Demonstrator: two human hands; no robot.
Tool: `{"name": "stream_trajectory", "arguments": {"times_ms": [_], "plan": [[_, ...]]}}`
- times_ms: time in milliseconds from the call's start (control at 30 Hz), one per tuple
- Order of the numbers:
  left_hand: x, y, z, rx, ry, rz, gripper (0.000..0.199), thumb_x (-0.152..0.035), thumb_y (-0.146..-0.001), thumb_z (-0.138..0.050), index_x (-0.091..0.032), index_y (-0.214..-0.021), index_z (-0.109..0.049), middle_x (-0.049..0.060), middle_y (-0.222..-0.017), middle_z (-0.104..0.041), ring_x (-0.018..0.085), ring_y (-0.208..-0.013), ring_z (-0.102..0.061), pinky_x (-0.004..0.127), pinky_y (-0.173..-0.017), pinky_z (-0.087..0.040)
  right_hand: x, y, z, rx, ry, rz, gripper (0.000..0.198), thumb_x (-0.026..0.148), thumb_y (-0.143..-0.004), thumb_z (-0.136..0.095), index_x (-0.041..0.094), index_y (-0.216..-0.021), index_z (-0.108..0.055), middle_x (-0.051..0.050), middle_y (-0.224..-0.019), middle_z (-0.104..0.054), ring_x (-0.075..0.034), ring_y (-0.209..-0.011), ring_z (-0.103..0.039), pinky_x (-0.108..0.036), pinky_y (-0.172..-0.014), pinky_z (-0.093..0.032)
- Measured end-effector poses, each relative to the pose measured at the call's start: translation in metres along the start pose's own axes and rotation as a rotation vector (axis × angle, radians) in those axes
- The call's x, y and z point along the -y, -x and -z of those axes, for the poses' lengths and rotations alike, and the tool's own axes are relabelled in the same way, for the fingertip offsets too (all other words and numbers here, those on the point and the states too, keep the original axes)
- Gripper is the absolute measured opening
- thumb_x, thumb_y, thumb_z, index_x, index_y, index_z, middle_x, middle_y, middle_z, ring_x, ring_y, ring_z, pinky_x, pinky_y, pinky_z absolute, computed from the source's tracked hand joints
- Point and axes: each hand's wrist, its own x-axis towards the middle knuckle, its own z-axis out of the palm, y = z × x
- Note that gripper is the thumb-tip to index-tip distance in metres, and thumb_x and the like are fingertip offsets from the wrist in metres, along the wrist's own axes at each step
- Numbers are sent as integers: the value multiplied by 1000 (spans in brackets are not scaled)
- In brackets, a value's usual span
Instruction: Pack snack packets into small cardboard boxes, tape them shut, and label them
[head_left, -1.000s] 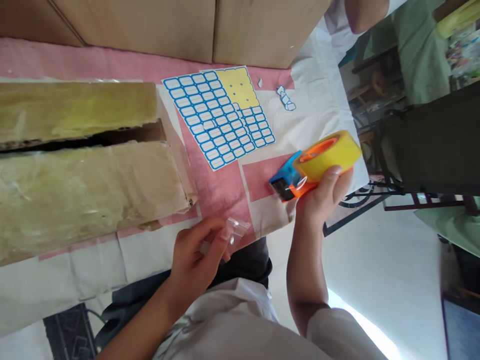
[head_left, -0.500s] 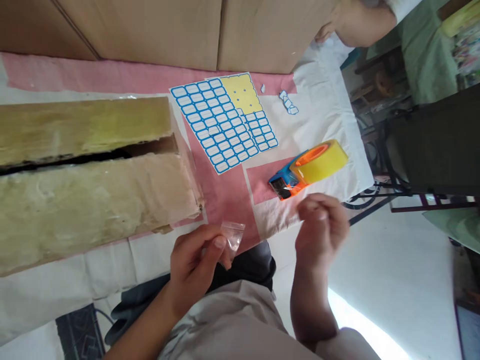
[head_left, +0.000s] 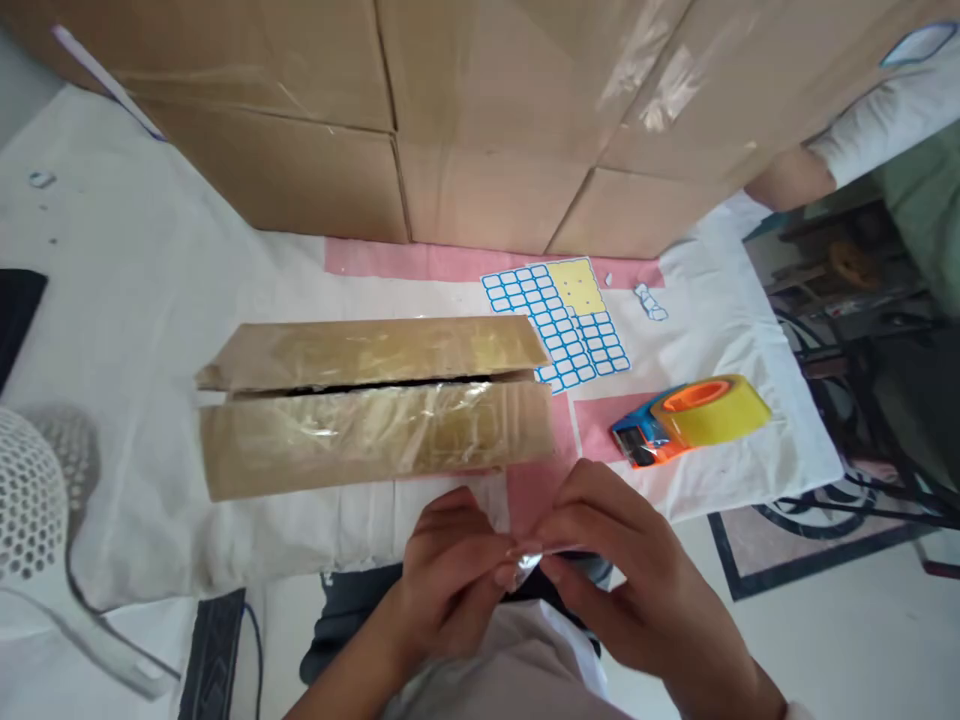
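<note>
Small clear plastic bag (head_left: 528,568), glinting, between hands (head_left: 457,575) (head_left: 634,570)

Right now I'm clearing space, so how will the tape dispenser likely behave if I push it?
The tape dispenser probably won't roll, since it lies on its side. Its blue-and-orange frame looks rigid, so it should stay stiff. The thick yellow roll likely makes that end heavier.

One plastic bag (head_left: 527,570), one tape dispenser (head_left: 709,415), two label sheets (head_left: 550,322), one long flapped box (head_left: 382,430).
</note>
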Motion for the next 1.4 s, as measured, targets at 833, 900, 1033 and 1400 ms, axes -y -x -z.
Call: {"name": "stream_trajectory", "arguments": {"times_ms": [833,900,1033,1400], "plan": [[-23,-2,115,-365,-1096,59,40,-23,-88,-71,-17,-127,-67,-10,-50,-45,9,-44,-43,27,-53,-38,72,-241,-16,592,158,127,18,19,-92,-55,17,-74,-57,4,-67,-55,-10,-62,-47,-25,-58,-30],[-19,-2,116,-328,-1137,15,37,-21,-88,-72,-17,-124,-68,-11,-49,-43,9,-43,-40,27,-54,-37,71,-244,-21,586,225,90,19,19,-90,-58,18,-71,-56,4,-65,-55,-11,-61,-47,-25,-57,-29],[-12,9,111,-355,-1107,24,37,-16,-89,-69,-16,-126,-66,-11,-50,-41,10,-44,-38,27,-54,-37,75,-236,-31,550,341,94,20,17,-89,-59,18,-70,-54,2,-69,-61,-12,-63,-52,-25,-58,-32],[-1,18,109,-366,-1001,39,44,-10,-89,-68,-18,-132,-63,-10,-53,-47,9,-46,-44,24,-55,-40,-6,-247,86,-132,910,-13,11,25,-87,-63,20,-78,-58,-5,-76,-64,-21,-71,-59,-31,-66,-38]]}}
